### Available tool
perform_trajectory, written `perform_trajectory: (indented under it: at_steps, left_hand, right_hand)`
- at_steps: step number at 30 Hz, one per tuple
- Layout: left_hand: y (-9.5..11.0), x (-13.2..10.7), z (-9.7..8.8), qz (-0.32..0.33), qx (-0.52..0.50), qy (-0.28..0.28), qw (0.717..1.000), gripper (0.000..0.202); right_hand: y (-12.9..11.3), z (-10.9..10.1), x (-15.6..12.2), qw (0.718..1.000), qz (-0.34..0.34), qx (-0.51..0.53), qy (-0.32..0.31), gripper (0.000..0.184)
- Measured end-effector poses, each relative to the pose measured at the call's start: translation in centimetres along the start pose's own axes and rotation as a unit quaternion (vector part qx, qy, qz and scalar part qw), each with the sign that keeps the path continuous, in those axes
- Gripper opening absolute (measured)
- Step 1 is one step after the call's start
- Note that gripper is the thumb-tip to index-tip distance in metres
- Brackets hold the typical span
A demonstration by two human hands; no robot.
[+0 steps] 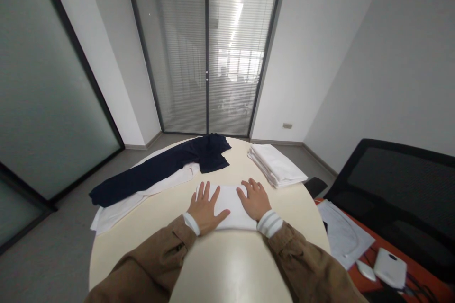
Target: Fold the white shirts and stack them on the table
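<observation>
When viewed from overhead, tall glass doors (206, 52) with slatted blinds across the far wall, and to the right a black mesh office chair (398, 189) beside an orange-topped desk (432, 277) bearing white paper (341, 232) and a white device (390, 267). Below those, a round cream surface (227, 265) carrying a navy garment (159, 170) sprawled over a white garment (117, 210), with a stack of folded white linen (275, 165) off to the right. Mid-surface, between the two, a folded white cloth (231, 203) lying flat. Left grip (204, 208) and right grip (254, 200) both open, fingers spread, palms down on opposite sides of that cloth, pressing rather than clasping (brown sleeves (149, 260) on both arms, striped white cuffs (270, 223) at the wrists).
</observation>
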State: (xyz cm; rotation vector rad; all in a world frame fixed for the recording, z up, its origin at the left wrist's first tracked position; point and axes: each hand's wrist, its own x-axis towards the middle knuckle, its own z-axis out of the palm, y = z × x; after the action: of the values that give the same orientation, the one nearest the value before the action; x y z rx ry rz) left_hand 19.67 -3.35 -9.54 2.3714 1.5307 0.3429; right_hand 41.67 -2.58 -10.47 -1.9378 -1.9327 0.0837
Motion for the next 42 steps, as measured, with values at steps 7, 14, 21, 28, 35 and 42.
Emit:
perform_trajectory:
  at_steps: [7, 14, 21, 28, 35, 42]
  left_hand:
    - [-0.8, 0.9, -0.1, -0.068, 0.002, 0.094, 0.993, 0.076]
    - [-2.3, 1.7, -0.8, -0.12, -0.079, 0.131, 0.981, 0.076]
    - [-4.4, 3.6, -1.1, -0.177, -0.477, 0.164, 0.845, 0.049]
    - [-3.4, 2.8, -1.8, -0.134, -0.709, 0.081, 0.688, 0.041]
    - [-3.1, 2.6, -3.7, -0.067, -0.746, 0.09, 0.656, 0.061]
    - [-3.9, 2.9, -4.1, -0.06, -0.723, 0.127, 0.676, 0.07]
  right_hand:
    - [1.0, 0.3, 0.2, 0.999, 0.003, 0.011, 0.032, 0.047]
    - [0.8, -0.3, -0.1, 0.995, 0.062, 0.022, 0.07, 0.044]
    - [1.0, -0.6, 0.1, 0.995, 0.077, 0.04, 0.052, 0.044]
    - [1.4, -0.2, 0.3, 0.987, 0.079, 0.118, 0.077, 0.053]
    - [3.0, -0.4, 1.5, 0.91, 0.134, 0.385, 0.072, 0.09]
    - [4.0, -2.5, 1.0, 0.744, 0.07, 0.649, -0.143, 0.069]
